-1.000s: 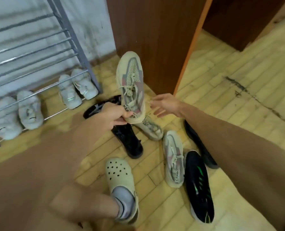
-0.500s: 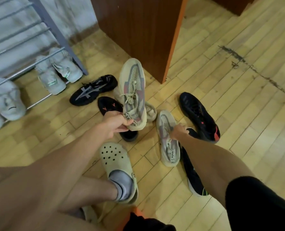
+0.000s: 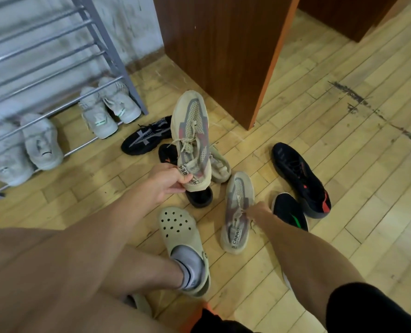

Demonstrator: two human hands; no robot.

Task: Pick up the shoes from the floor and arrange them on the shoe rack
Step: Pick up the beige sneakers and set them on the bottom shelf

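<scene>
My left hand grips the heel of a beige knit sneaker and holds it off the floor, toe pointing away. Its matching beige sneaker lies on the wooden floor. My right hand is down on that shoe's laces, fingers closing around its middle; the shoe still rests on the floor. The grey metal shoe rack stands at the upper left, with two pairs of pale grey sneakers on its bottom rail.
Several black sneakers lie scattered: one by the rack, one with a red heel, one with a green stripe, one under the held shoe. A brown wooden cabinet stands behind. My foot in a beige clog is in front.
My right hand went from open in the air down onto the beige sneaker on the floor. The left hand kept hold of the lifted sneaker. The view tilted toward the floor.
</scene>
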